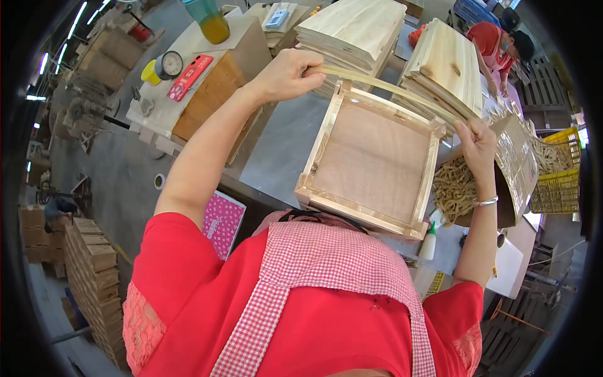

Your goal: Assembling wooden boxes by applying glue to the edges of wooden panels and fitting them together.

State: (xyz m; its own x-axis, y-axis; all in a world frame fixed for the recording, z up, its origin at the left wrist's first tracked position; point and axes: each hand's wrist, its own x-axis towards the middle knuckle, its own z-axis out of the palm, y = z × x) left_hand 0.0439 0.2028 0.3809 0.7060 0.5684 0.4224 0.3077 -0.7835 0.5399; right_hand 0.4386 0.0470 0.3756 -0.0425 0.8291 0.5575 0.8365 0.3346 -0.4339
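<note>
A tan rubber band [402, 92] is stretched between my two hands, along the far side of a shallow wooden box [380, 154]. My left hand [292, 75] is closed on one end, beyond the box's far left corner. My right hand [477, 146] pinches the other end beside the far right corner. The box is square with a thin panel inside and raised corner joints, and it rests on the grey table in front of me. Many loose rubber bands [453, 191] spill from a carton [518, 154] just right of the box, under my right forearm.
Two stacks of wooden boards [355, 22] [443, 66] stand behind the box. A glue bottle [428, 244] is by its near right corner. At left, a side bench holds a red phone case [190, 77] and a jug [215, 28]. Another person [487, 44] works at far right, near yellow crates [556, 190].
</note>
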